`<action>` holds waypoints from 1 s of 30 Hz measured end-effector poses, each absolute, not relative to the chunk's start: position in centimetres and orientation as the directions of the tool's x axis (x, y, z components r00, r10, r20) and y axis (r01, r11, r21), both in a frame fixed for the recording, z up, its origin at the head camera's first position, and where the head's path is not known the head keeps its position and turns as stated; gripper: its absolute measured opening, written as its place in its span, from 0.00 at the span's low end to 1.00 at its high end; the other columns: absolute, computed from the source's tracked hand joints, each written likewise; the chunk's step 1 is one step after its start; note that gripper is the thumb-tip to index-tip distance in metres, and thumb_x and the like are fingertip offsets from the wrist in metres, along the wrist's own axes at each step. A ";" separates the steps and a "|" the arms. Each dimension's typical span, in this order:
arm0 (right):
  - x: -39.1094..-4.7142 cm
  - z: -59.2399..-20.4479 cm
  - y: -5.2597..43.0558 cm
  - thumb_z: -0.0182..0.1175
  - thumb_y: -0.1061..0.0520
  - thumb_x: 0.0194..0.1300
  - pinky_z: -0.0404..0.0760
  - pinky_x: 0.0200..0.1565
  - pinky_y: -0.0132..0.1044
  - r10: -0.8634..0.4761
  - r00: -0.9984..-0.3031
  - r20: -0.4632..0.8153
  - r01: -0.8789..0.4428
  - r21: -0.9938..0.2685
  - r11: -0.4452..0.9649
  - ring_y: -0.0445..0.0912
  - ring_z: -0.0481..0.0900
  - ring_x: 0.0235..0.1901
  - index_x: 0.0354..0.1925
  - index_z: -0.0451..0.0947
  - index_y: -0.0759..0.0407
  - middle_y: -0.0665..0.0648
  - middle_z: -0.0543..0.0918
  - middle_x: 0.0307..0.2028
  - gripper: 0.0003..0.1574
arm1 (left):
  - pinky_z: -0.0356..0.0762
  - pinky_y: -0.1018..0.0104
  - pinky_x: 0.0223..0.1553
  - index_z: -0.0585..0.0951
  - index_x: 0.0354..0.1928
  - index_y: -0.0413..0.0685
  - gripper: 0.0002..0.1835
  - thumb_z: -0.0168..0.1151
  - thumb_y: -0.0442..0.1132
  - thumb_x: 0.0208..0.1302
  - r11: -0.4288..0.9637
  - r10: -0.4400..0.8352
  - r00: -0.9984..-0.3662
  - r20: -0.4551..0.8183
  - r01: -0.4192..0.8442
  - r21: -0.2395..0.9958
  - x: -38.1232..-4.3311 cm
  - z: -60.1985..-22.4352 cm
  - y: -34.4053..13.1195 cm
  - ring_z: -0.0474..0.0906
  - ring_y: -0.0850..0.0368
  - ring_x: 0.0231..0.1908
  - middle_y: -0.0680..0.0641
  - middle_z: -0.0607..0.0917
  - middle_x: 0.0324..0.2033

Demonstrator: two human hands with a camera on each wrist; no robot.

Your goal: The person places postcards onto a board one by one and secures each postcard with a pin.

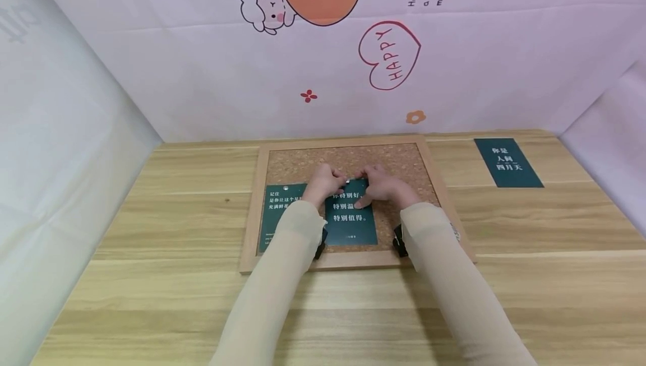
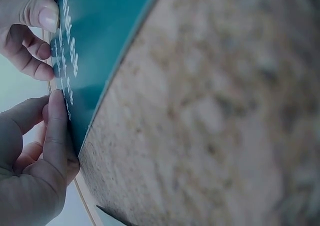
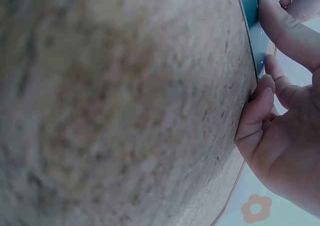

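Card (image 1: 349, 212) looks light, thin and easily creased, best held by its edges; right grip (image 1: 382, 184) lies spread over its top, left grip's (image 1: 324, 181) hold I cannot tell.

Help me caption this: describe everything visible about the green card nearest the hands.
This dark green, rectangular card, probably stiff paper, bears three lines of white Chinese lettering above tiny print. It lies on the corkboard, top away from the person, beside another card. The right hand rests its thumb on it; the left hand is at its top edge near a silvery pin.
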State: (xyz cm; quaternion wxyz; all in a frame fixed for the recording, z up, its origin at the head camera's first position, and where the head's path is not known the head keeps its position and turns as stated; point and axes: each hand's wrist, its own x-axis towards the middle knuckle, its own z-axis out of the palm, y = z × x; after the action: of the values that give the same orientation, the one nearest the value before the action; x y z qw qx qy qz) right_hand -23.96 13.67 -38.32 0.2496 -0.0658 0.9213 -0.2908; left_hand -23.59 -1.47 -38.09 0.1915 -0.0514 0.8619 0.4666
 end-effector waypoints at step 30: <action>-23.9 -38.4 13.7 0.70 0.58 0.56 0.59 0.68 0.56 -0.267 -0.864 -0.427 0.039 -0.585 0.810 0.60 0.57 0.62 0.64 0.62 0.62 0.68 0.54 0.66 0.42 | 0.67 0.71 0.25 0.76 0.18 0.43 0.19 0.54 0.38 0.70 0.619 0.087 -0.944 -0.318 -0.199 0.760 -23.5 -38.3 -1.0 0.71 0.61 0.20 0.54 0.69 0.13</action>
State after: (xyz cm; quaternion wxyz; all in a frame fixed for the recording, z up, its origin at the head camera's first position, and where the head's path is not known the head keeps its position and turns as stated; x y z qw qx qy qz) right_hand -23.94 13.67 -38.38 0.2533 -0.0620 0.9169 -0.3021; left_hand -23.55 -1.04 -38.29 0.1642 -0.0317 0.8847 0.4352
